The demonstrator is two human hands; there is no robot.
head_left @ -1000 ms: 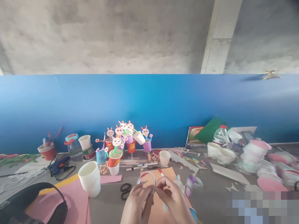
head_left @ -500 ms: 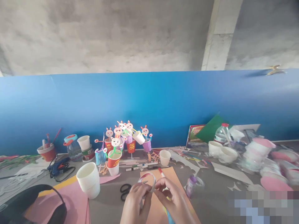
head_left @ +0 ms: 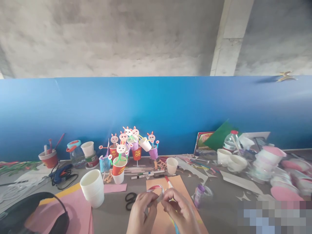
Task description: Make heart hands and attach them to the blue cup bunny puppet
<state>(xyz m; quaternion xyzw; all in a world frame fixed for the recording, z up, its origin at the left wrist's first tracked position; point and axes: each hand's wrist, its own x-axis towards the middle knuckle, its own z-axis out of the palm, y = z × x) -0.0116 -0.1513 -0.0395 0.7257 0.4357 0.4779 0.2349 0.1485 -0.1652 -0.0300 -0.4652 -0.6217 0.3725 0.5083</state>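
In front of me, above a sheet of orange paper (head_left: 161, 217), both hands are together at a narrow ring that looks like a roll of tape (head_left: 159, 191). My left hand (head_left: 143, 209) is closed around its near side, thumb and fingers gripping the rim. My right hand (head_left: 179, 208) pinches at the roll's right edge; its fingertips partly hide what is between them. A blue and yellow strip shows below the right hand. Black-handled scissors (head_left: 130, 201) lie left of my hands, and a red-capped white marker (head_left: 168, 181) lies just beyond them.
Stacked white cups (head_left: 92, 188) stand at left beside pink paper (head_left: 65, 211) and a black headset (head_left: 21, 208). Rabbit-faced cup figures (head_left: 119, 162) stand at the back. A purple bottle (head_left: 199, 195) is at right, before cluttered white cups and a water bottle (head_left: 231, 140).
The roll has tipped slightly, so its opening looks flatter. Both hands stay together in nearly the same place.
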